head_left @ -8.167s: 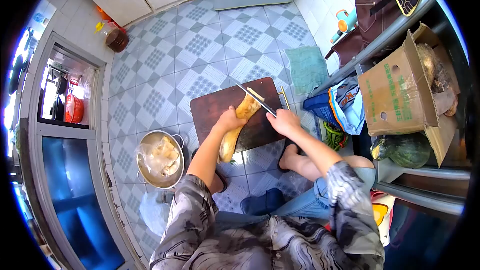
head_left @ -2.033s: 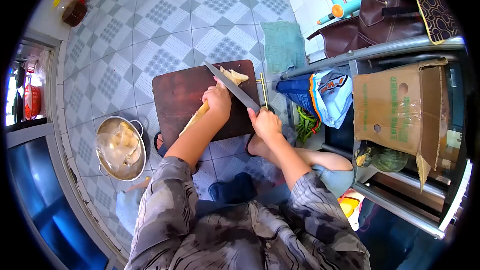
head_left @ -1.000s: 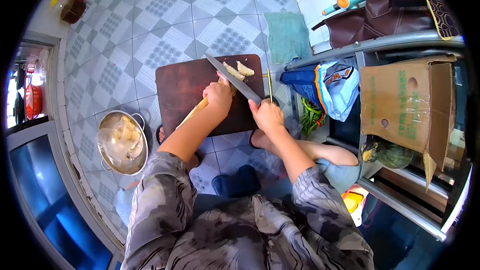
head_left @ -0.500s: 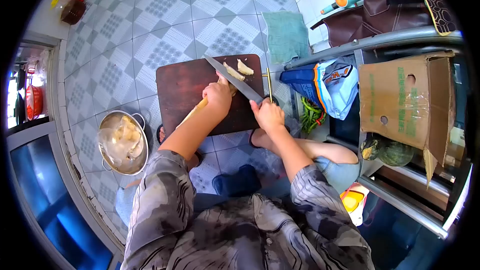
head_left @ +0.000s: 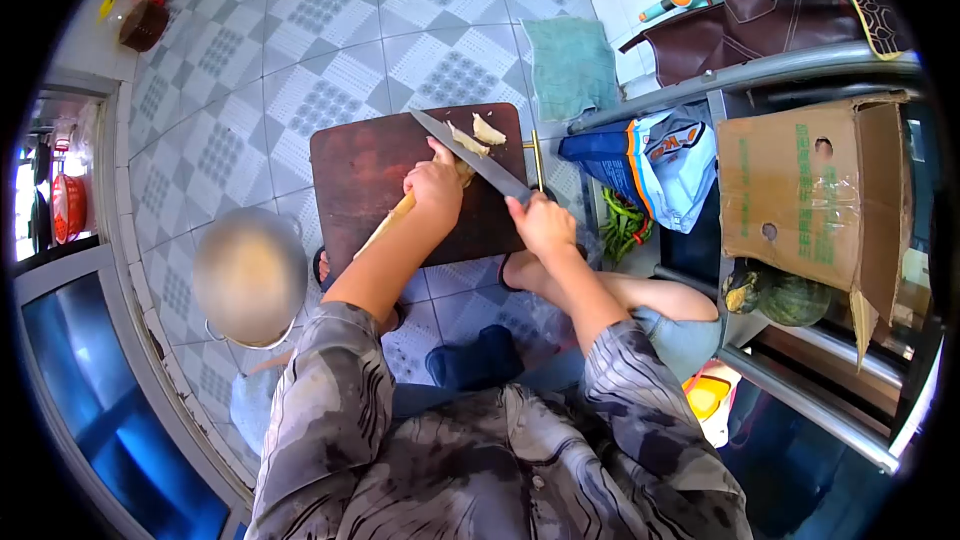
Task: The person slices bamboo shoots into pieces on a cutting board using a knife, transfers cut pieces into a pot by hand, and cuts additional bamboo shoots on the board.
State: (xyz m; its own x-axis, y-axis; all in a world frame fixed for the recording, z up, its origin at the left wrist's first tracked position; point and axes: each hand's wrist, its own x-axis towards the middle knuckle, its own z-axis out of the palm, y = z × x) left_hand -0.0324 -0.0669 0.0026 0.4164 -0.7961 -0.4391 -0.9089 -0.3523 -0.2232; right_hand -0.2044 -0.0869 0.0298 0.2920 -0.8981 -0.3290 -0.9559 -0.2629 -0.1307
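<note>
A dark reddish-brown cutting board (head_left: 350, 175) lies low over the tiled floor. My left hand (head_left: 434, 186) is wrapped round a long pale yellow piece of food (head_left: 390, 224), which runs down under my forearm. In my right hand (head_left: 545, 223) is the handle of a large knife (head_left: 480, 162). Its blade slants up and left across the food, just beyond my left fingers. Two cut pale pieces (head_left: 487, 130) rest on the board on the far side of the blade. My left hand and the blade partly hide the food's cut end.
A metal pot (head_left: 250, 285) with blurred contents stands on the floor at left. To the right are a blue and white bag (head_left: 672, 165), green peppers (head_left: 622, 226), a cardboard box (head_left: 790, 195) and a dark green squash (head_left: 790, 300). A green cloth (head_left: 570, 68) lies behind the board.
Since the earliest frame, the food has been shortened and cut pieces lie beyond the knife. Over the last second both hands have barely moved, the right shifting slightly rightward. The pot has become blurred.
</note>
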